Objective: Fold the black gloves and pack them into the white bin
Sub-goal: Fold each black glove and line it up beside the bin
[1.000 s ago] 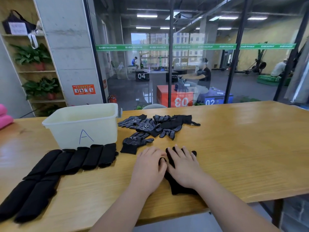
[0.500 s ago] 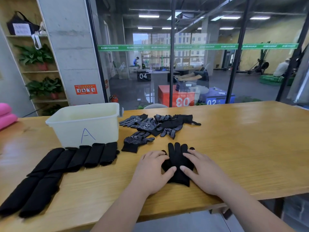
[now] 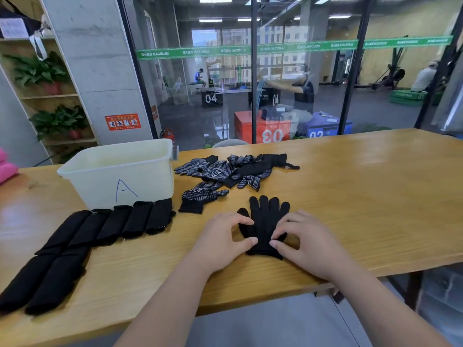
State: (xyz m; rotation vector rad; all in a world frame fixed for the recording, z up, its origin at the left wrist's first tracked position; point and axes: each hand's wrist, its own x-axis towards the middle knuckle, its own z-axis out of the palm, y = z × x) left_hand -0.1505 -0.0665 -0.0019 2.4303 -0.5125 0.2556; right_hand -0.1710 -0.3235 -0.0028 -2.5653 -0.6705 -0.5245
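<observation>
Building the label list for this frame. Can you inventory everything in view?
white bin: 1, white with blue "A", table rear-left.
folded gloves: about 7, black, rows from bin front to left edge.
glove pile: several, black with white dots, right of bin.
dotted glove: 1, black with white dots, alone in front of pile.
flat glove: 1, plain black, front-centre.
table: 1, wood.
pink item: 1, far left, cut off.
potted plants: 2, green, left shelf.
left hand: pinches flat glove's left side.
right hand: pinches its right side.
</observation>
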